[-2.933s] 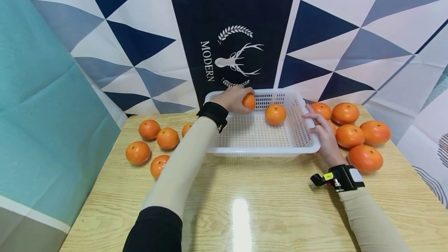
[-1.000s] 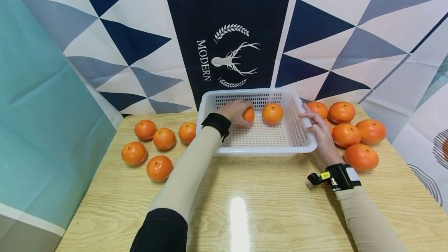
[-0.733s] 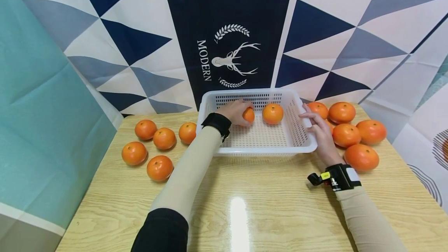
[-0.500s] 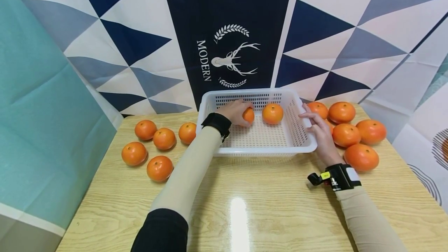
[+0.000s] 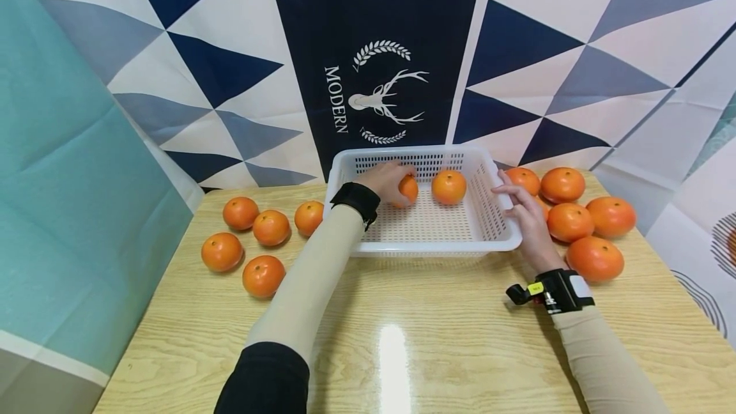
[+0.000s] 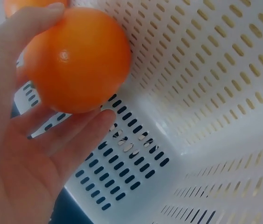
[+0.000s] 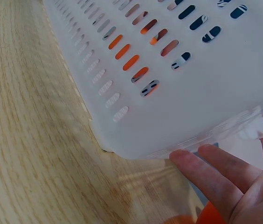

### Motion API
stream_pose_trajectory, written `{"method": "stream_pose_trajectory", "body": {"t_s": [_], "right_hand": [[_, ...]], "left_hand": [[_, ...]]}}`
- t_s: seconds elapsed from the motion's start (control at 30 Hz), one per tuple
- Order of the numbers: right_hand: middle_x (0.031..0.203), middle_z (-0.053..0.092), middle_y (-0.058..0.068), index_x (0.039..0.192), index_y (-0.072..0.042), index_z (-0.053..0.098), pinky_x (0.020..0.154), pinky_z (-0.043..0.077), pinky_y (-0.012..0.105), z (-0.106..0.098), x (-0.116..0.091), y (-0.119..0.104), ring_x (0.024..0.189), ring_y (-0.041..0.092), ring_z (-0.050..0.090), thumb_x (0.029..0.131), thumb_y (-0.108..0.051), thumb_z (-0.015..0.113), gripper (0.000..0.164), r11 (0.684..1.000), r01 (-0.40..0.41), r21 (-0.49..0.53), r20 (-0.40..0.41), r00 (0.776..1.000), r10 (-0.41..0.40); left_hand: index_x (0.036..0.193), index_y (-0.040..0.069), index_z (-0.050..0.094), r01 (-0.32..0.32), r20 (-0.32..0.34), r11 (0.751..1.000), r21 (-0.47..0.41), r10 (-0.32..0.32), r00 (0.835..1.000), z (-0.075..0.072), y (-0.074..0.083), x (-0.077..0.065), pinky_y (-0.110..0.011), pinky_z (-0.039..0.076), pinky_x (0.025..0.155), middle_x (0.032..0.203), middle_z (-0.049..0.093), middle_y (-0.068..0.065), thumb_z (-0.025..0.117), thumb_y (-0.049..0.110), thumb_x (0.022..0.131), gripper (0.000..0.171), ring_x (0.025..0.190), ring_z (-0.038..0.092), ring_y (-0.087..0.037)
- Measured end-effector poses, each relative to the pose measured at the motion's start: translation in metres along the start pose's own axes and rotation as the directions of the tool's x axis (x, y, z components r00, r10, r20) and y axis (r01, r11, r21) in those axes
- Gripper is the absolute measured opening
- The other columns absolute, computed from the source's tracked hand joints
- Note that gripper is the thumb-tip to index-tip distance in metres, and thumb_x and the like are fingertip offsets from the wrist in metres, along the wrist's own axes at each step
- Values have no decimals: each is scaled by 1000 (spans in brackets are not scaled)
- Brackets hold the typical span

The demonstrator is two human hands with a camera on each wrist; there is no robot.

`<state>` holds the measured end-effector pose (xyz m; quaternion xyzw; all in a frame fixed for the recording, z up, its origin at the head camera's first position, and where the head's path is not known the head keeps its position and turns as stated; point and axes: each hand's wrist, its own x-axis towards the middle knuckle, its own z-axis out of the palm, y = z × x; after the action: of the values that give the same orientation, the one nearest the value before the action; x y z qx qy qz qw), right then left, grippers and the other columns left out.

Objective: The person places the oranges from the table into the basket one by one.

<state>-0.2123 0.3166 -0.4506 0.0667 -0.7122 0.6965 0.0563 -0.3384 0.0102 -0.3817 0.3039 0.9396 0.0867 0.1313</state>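
Observation:
A white perforated plastic basket [image 5: 420, 248] stands on the table against the back cloth. Inside it, my left hand [image 5: 384, 183] holds an orange [image 5: 409, 189]. In the left wrist view, the thumb lies along one side of this orange [image 6: 78, 60] and the fingers on the other, with a gap beside the palm. Another orange [image 5: 449, 187] sits to its right on the basket floor. My right hand [image 5: 528, 222] holds the basket's right rim, some fingers over it. The right wrist view shows two fingertips [image 7: 183, 156] touching the rim from outside.
Several oranges [image 5: 272, 228] lie on the wooden table [image 5: 460, 337] left of the basket. Larger orange fruits [image 5: 570, 222] cluster to the right, close beside my right hand. A patterned cloth [image 5: 230, 69] hangs right behind the basket.
My left hand has lowered the orange from rim height into the basket. Just now it has drawn slightly left, so more of the orange shows. The right hand stays at the rim.

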Motion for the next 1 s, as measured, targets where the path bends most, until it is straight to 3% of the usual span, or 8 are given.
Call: {"method": "stream_pose_trajectory", "body": {"t_s": [0.1, 0.17, 0.27, 0.33, 0.4, 0.63, 0.87, 1.0], "right_hand": [[193, 13, 7, 136, -11, 67, 123, 38, 8, 0, 0, 0, 181, 31, 6, 103, 6, 35, 48, 1000, 9, 17, 1, 1000, -9], [192, 13, 9, 135, -10, 67, 124, 38, 9, 0, 0, 1, 181, 32, 6, 103, 6, 36, 48, 999, 15, 29, 1, 1000, -15], [192, 13, 11, 135, -10, 68, 126, 36, 9, 0, 0, 1, 181, 32, 6, 103, 6, 36, 48, 999, 20, 31, 0, 1000, -20], [192, 13, 11, 134, -10, 68, 128, 35, 10, 0, 0, 1, 181, 32, 6, 103, 6, 36, 48, 999, 22, 35, -1, 1000, -22], [192, 13, 11, 134, -10, 68, 127, 36, 10, 1, 0, 1, 181, 33, 6, 102, 6, 36, 48, 999, 26, 39, 1, 1000, -26], [192, 14, 11, 131, -11, 69, 117, 43, 9, 2, 1, 0, 181, 35, 5, 101, 7, 36, 48, 997, 23, 74, 5, 1000, -23], [193, 13, 3, 135, -17, 67, 112, 47, 8, 0, -1, -1, 181, 37, 2, 105, 2, 36, 47, 999, -16, 41, 11, 1000, 15], [193, 13, 4, 134, -16, 67, 116, 44, 9, 0, -2, -1, 181, 36, 2, 105, 3, 35, 47, 999, -8, 49, 12, 1000, 8]], "left_hand": [[159, 23, 59, 16, 2, 1000, 7, -16, 1000, -2, -2, 2, -41, 52, 117, 150, 63, -8, 84, 39, 99, 67, 128, 60, -27], [159, 26, 60, 24, 5, 1000, -2, -24, 1000, 5, -12, 15, -39, 51, 119, 151, 63, -5, 86, 43, 97, 69, 129, 59, -25], [160, 27, 59, 31, 17, 999, -8, -31, 999, 2, -14, 18, -40, 50, 122, 155, 62, -5, 86, 43, 97, 71, 130, 59, -25], [161, 26, 59, 24, 11, 1000, -11, -24, 1000, -1, -14, 17, -40, 50, 122, 158, 61, -6, 85, 41, 98, 70, 129, 58, -24], [162, 26, 58, 28, 11, 1000, -9, -27, 1000, -12, -8, 6, -41, 52, 121, 162, 59, -7, 84, 38, 98, 70, 128, 60, -26], [163, 23, 58, 47, -11, 999, -13, -47, 999, -24, -2, -7, -43, 53, 121, 164, 56, -9, 80, 36, 103, 65, 131, 58, -26], [165, 23, 55, 27, -11, 999, 28, -27, 1000, -33, -4, -7, -46, 52, 126, 166, 55, -12, 79, 38, 104, 67, 135, 59, -28], [163, 27, 56, 38, -26, 998, 51, -36, 999, -34, -10, 0, -45, 51, 127, 163, 58, -9, 81, 42, 102, 67, 136, 59, -26]]}}
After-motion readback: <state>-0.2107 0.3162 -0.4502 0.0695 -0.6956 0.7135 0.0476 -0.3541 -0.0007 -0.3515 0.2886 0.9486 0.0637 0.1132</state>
